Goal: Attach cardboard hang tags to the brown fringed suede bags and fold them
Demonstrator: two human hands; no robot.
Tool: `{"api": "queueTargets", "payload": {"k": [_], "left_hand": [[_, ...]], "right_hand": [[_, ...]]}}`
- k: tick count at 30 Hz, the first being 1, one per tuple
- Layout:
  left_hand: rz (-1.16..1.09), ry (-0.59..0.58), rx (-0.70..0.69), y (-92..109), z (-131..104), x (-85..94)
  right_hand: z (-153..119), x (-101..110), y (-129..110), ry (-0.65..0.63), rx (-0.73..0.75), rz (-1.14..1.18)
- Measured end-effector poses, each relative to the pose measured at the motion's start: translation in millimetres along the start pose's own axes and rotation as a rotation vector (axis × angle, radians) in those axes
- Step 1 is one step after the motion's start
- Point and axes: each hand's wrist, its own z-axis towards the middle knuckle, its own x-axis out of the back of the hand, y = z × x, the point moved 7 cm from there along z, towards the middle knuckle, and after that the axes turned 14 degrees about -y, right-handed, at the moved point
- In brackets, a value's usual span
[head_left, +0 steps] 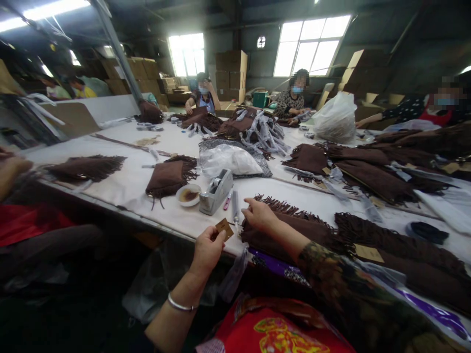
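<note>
My left hand [206, 251], a silver bangle on its wrist, pinches a small brown cardboard tag [225, 228] at the table's near edge. Just right of it, my right hand [262, 216] hovers with its index finger stretched out and the fingers apart; nothing shows in it. Below that hand lies a dark brown fringed suede-like bag [294, 231]. Ahead of both hands stand a grey tape dispenser [215, 198] and a pink-handled tool [227, 202]. A white bowl [178, 200] with brown residue sits left of the dispenser.
Another fringed bag [165, 177] lies beyond the bowl. White plastic [231, 161] rests mid-table, with a pile of brown bags [239, 122] behind it. More bags [368, 169] cover the right side. Several co-workers sit around the table; one person's arm [13, 169] reaches in at left.
</note>
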Motion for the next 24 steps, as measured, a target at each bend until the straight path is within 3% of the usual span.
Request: {"api": "queueTargets", "payload": {"k": [6, 9, 11, 13, 16, 18, 20, 22, 24], "left_hand": [[0.067, -0.062, -0.006, 0.7, -2.4, 0.3], [0.056, -0.087, -0.002, -6.6, 2.4, 3.2], [-0.005, -0.09, 0.012, -14.4, 8.8, 7.3], [-0.085, -0.073, 0.029, -21.4, 17.2, 13.3], [-0.163, -0.054, 0.037, -21.6, 31.9, 20.8], [-0.157, -0.056, 0.008, -10.4, 42.1, 22.6], [-0.105, -0.074, -0.037, 8.3, 51.3, 20.1], [-0.027, -0.117, -0.096, 31.0, 58.3, 12.6], [0.054, -0.176, -0.169, 53.1, 61.4, 1.9]], "right_hand": [[60.9, -29.2, -9.5, -0.124, -0.284, -0.105], [68.5, -28.4, -2.1, -0.102, -0.268, -0.032], [59.4, -19.1, 4.3, -0.07, -0.244, 0.029], [35.7, -5.6, 1.9, 0.002, -0.126, 0.139], [-28.1, 7.5, -25.3, 0.143, 0.274, 0.242], [-77.8, -10.1, -52.3, 0.087, 0.563, 0.072], [-119.0, -45.4, -70.0, -0.039, 0.755, -0.16], [-144.1, -77.8, -74.2, -0.153, 0.846, -0.293], [-152.5, -90.5, -69.6, -0.182, 0.845, -0.307]]}}
